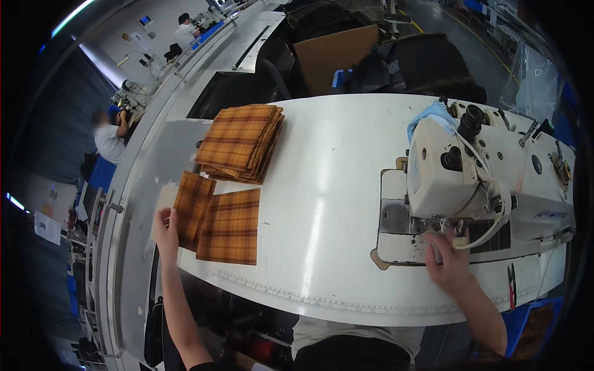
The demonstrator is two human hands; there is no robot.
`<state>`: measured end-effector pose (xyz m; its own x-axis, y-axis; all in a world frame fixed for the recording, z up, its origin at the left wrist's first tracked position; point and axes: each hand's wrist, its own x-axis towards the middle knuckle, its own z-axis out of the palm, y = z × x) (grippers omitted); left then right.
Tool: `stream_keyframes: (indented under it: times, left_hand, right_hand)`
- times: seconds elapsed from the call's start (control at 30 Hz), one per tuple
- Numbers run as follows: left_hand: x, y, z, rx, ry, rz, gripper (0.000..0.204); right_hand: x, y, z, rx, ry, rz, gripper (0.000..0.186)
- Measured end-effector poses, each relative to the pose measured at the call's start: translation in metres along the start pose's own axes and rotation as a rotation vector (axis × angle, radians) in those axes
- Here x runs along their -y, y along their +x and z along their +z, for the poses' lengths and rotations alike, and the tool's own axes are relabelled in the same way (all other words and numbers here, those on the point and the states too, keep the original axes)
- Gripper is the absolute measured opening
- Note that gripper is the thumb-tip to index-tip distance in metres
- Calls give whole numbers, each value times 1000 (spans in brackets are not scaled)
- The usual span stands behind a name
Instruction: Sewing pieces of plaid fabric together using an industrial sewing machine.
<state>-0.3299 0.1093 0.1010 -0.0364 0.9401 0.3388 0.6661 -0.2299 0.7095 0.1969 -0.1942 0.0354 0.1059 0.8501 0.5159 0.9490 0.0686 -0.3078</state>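
Note:
My left hand (166,230) has curled fingers at the left edge of an orange plaid piece (193,207), beside a pale piece (163,196); which it grips is unclear. A second plaid piece (228,229) lies to the right, below a stack of plaid squares (238,136). My right hand (447,263) is under the head of a white sewing machine (433,173), by the presser foot and needle area; blur and machine parts obscure its fingers. A light blue cloth (427,117) is draped on the machine.
The white table (322,142) has a printed ruler along its front edge, black-red snips (512,287) near the right. Beyond are cardboard (334,59), dark material piles (421,62) and an aisle. Two co-workers (110,139) (185,31) sit at machines on the left. A blue bin (550,309) is lower right.

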Motion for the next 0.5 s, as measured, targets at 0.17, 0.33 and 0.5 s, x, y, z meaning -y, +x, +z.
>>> stream_keyframes:
  times: [0.17,0.33,0.5]
  left_hand:
    - [-29,-36,30,119,409,376,21]
    - [-75,-88,50,436,527,689,20]
    - [-73,-74,49,531,672,855,20]
  right_hand:
    - [-3,2,4,-76,-122,-92,30]
    - [0,2,-1,-45,-105,-176,29]
    - [34,23,0,45,-19,-480,32]
